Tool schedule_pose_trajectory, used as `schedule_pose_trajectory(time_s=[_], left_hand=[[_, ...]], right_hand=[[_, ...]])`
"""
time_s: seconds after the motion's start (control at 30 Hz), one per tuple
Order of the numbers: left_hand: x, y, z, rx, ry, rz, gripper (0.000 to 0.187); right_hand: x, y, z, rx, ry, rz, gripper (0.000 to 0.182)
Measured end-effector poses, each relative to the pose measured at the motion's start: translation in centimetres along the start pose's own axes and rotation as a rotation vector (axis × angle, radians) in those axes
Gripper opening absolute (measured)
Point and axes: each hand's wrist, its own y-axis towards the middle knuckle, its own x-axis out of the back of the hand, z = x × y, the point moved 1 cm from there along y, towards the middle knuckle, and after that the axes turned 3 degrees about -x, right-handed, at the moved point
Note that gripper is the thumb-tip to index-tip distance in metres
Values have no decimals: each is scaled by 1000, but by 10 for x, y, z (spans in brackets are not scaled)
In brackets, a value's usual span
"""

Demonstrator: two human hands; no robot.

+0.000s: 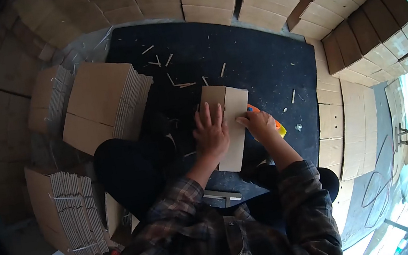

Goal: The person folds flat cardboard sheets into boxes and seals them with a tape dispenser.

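Dark mat point(257, 63): the working surface, spread in front of the seated person and littered with thin cardboard offcuts point(177, 77), most of them at the far side, a few near the right edge.

Flat cardboard stack point(105, 102): a thick pile of folded blanks lying on the left edge of the mat, close to the person's knee. A second, thinner pile point(48, 99) lies just left of it.

Tied bundle point(71, 214): corrugated blanks standing on edge, bound with pale string, at lower left beside the person.

Stacked cartons point(349, 20): rows of flattened or closed boxes ringing the mat at the top and right. Whether they hold anything cannot be told.

Cardboard piece point(232, 124): a long folded strip lying flat on the mat directly in front of the person, running away from the body.

Left hand point(211, 131): fingers spread and flat, pressing down on the left half of the cardboard piece; it grips nothing.

Right hand point(260, 122): curled against the right edge of the strip, closed round an orange tool point(279, 127) that shows just beyond the knuckles.

Plaid sleeves point(295, 193): cover both forearms.
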Motion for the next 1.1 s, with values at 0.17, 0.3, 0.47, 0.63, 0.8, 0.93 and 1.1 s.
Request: schedule_pose_trajectory(time_s=[0.17,0.3,0.47,0.63,0.8,0.93,1.1], left_hand=[[-5,-4,-2,-33,104,-34,56],[1,-10,3,-152,157,-28,52],[-7,-28,19,-286,68,-94,50],[-5,-26,18,-278,30,-104,49],[-10,-26,20,-306,-12,-196,51],[-6,-27,22,-301,-69,-228,51],[3,-28,22,-333,-45,-233,48]], right_hand=[[3,2,5,-31,-42,31,43],[0,6,3,-59,-61,27,44],[17,1,-8,18,-56,-11,49],[102,-16,-32,-156,-37,38,50],[141,-37,7,193,542,34,55],[116,-16,45,296,727,250,61],[99,-5,63,122,613,262,71]])
